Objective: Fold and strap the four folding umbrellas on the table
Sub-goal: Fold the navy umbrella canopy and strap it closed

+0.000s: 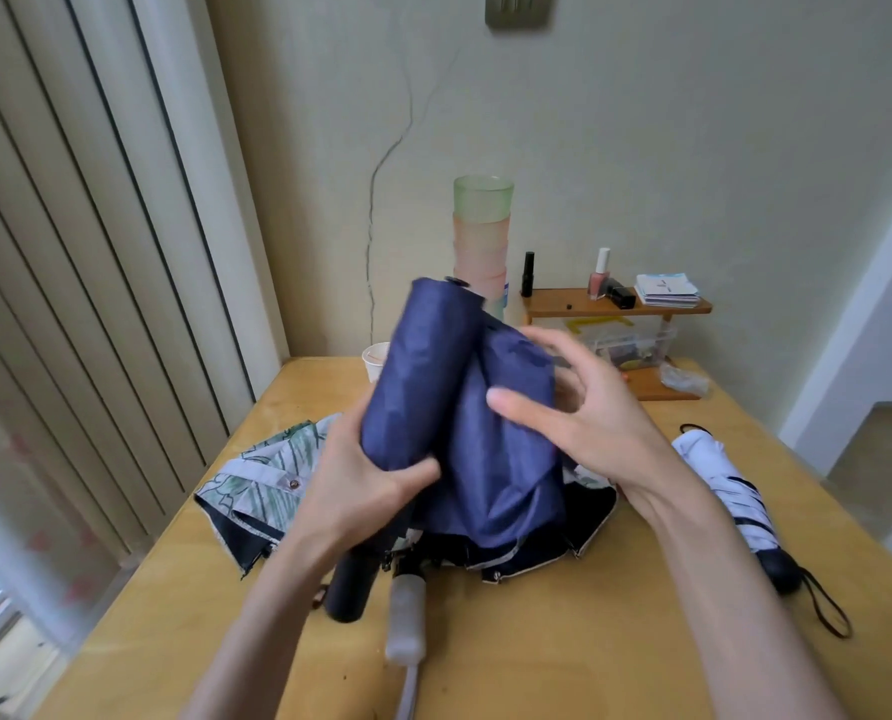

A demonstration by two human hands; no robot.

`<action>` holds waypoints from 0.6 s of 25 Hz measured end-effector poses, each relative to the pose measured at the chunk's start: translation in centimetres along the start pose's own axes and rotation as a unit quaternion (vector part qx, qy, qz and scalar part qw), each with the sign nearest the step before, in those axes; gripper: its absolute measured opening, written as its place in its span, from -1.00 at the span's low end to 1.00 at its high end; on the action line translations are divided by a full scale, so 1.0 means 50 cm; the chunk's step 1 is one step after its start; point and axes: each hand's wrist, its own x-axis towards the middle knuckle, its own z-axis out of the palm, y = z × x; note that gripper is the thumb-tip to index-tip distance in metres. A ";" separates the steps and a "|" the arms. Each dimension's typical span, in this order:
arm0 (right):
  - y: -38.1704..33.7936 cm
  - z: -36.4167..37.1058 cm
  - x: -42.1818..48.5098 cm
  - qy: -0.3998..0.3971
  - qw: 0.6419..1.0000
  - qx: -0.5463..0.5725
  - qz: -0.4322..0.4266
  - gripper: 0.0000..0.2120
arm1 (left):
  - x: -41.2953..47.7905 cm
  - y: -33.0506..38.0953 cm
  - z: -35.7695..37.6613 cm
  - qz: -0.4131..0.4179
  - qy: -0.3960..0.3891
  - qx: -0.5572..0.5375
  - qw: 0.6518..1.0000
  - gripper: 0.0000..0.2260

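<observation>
A navy blue folding umbrella (433, 376) stands tilted above the table, its canopy partly wrapped. My left hand (360, 485) grips its lower part with the thumb pressed across the fabric. My right hand (579, 407) hovers against the loose navy folds on the right, fingers spread and curled, thumb lying on the cloth. Under the hands lies a leaf-patterned umbrella (272, 475) with a dark lining, spread loose, beside a black handle (350, 589) and a frosted white handle (407, 615). A white umbrella with black ribs (729, 491) lies rolled at the right.
The wooden table (589, 641) meets the wall at the back. There stand stacked plastic cups (482, 226), a paper cup (376, 358) and a small wooden shelf (615, 304) with bottles, cards and a clear box. Vertical blinds (95, 252) hang at the left.
</observation>
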 end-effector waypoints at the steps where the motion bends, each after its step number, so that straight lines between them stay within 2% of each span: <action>1: 0.012 -0.009 -0.001 -0.008 1.000 -0.013 0.011 -0.49 | 0.004 -0.001 -0.008 -0.027 0.002 -0.020 0.999 -0.61; 5: 0.038 -0.016 0.008 0.077 0.996 -0.005 0.035 -0.60 | 0.009 -0.002 -0.034 -0.085 0.002 -0.048 0.995 -0.63; 7: 0.037 -0.012 0.009 0.101 0.994 -0.009 0.028 -0.72 | 0.010 -0.003 -0.038 -0.109 0.009 -0.065 0.992 -0.64; 10: 0.027 -0.009 0.006 0.092 0.996 -0.006 0.013 -0.75 | 0.010 0.000 -0.040 -0.121 0.026 -0.071 0.990 -0.65; 15: 0.013 0.000 0.007 0.052 0.990 -0.073 -0.106 -0.68 | 0.002 0.008 -0.045 -0.115 -0.019 -0.049 0.992 -0.64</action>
